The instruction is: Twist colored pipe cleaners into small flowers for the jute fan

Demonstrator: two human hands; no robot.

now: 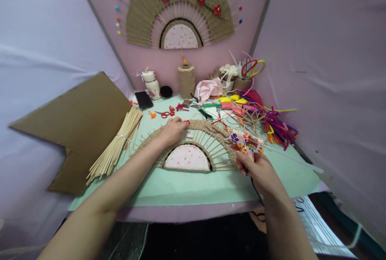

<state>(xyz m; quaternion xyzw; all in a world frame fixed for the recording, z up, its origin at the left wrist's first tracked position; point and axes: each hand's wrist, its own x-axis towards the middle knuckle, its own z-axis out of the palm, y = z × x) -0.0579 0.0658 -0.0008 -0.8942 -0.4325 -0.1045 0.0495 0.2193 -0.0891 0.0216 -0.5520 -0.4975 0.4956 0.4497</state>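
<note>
A half-round woven fan (197, 124) with thin sticks and a pink dotted half-circle centre (187, 158) lies on the table. My left hand (174, 130) rests on its upper woven band, fingers closed at a small red flower (187, 122) that they partly hide. In my right hand (256, 167) is a flower-patterned hot glue gun (245, 142), its nozzle side toward the fan's right part. A clear glue stick (297, 159) juts from the gun's back, and a black cord hangs below. A brown twig-like strip (215, 131) runs along the fan's right band.
Green-handled pliers (206, 113), small red scissors (164, 114) and a phone (144, 100) lie behind the fan. Bundled sticks (116, 145) and cardboard (78, 127) are left. Pipe cleaners (276, 125) heap up right; a twine spool (186, 81) stands behind. A finished-looking fan (138, 18) hangs on the wall.
</note>
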